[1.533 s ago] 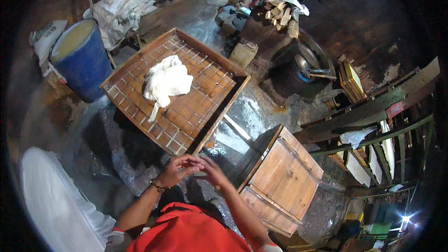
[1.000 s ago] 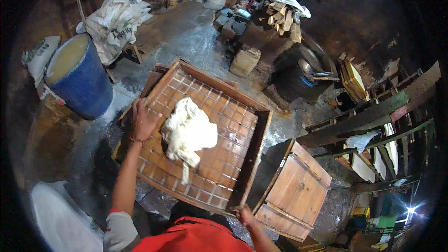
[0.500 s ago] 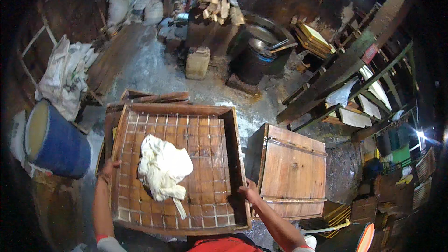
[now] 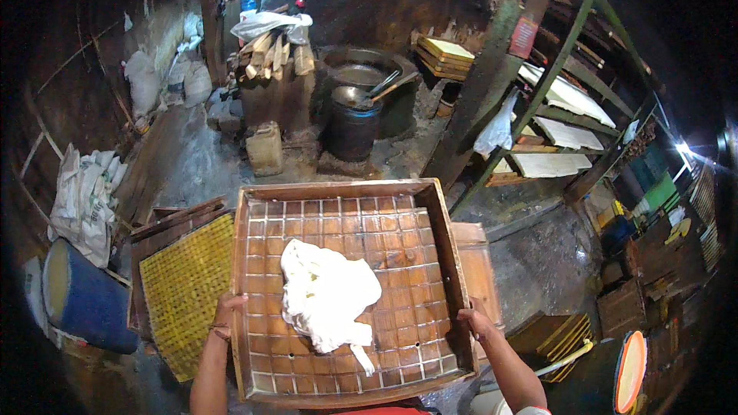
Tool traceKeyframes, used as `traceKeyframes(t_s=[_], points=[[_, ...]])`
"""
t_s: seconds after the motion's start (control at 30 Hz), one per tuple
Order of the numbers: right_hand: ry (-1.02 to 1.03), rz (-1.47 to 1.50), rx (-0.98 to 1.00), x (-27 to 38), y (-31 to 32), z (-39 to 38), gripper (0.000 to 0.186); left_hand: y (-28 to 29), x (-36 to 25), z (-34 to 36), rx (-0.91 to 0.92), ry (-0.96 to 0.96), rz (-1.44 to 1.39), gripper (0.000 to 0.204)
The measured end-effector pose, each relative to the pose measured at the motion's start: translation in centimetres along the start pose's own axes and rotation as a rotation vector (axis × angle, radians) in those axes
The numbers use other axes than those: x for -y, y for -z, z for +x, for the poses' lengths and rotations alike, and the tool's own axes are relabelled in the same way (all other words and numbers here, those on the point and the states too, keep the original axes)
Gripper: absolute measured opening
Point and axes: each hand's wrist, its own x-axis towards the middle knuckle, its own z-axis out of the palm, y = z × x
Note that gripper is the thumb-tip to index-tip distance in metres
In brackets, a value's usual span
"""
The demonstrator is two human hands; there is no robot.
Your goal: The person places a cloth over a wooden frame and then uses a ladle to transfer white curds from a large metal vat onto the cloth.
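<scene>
I hold a shallow wooden tray (image 4: 407, 261) with raised sides, its floor marked by a grid of pale lines. My left hand (image 4: 229, 312) is closed round its left wall, and my right hand (image 4: 478, 321) grips the right wall. A crumpled white cloth (image 4: 329, 296) lies on the tray's floor, left of the middle, with one end trailing toward me. Beneath the tray's right side, a wooden lid or board (image 4: 478, 261) is partly hidden. To the left lies a yellow woven mat (image 4: 184, 292) on a wooden frame.
A blue drum (image 4: 92, 300) and white sacks (image 4: 84, 200) stand on the left. Ahead are a jerrycan (image 4: 265, 150), split firewood (image 4: 269, 54), and a dark barrel (image 4: 352, 131) with a ladle on top. A slatted rack (image 4: 553, 100) with white slabs fills the right.
The tray with the cloth has moved to the right, partly over the wooden lid, uncovering the yellow mat. My view has turned to the right. Both hands keep their grip.
</scene>
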Motion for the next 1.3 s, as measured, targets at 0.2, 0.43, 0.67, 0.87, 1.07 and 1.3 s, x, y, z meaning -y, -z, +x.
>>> traceKeyframes(t_s=[0.2, 0.43, 0.67, 0.87, 1.07, 1.3], points=[[-0.006, 0.019, -0.118, 1.7, -4.7, -4.1, 0.032, 4.9, 0.0, 3.7, 0.021, 0.030, 0.091, 0.026], [0.004, 0.105, -0.146, -1.7, -3.5, -5.0, 0.033, 2.5, -2.0, 4.6, 0.067, 0.086, 0.136, 0.021], [-0.005, 0.186, -0.037, -2.3, -3.3, -4.2, 0.047, 5.4, -1.3, 6.4, 0.097, 0.214, 0.182, 0.024], [-0.180, 0.304, 0.057, -3.0, -3.3, -6.8, 0.058, 8.8, 0.0, 2.1, 0.113, 0.194, 0.293, 0.055], [-0.395, 0.387, 0.084, -9.3, -2.2, -15.8, 0.057, 10.9, 3.9, -8.6, 0.123, 0.352, 0.235, 0.047], [-0.276, 0.483, -0.211, -8.3, -8.2, -21.9, 0.056, 11.8, 8.2, -15.4, -0.001, 0.195, 0.267, 0.058]])
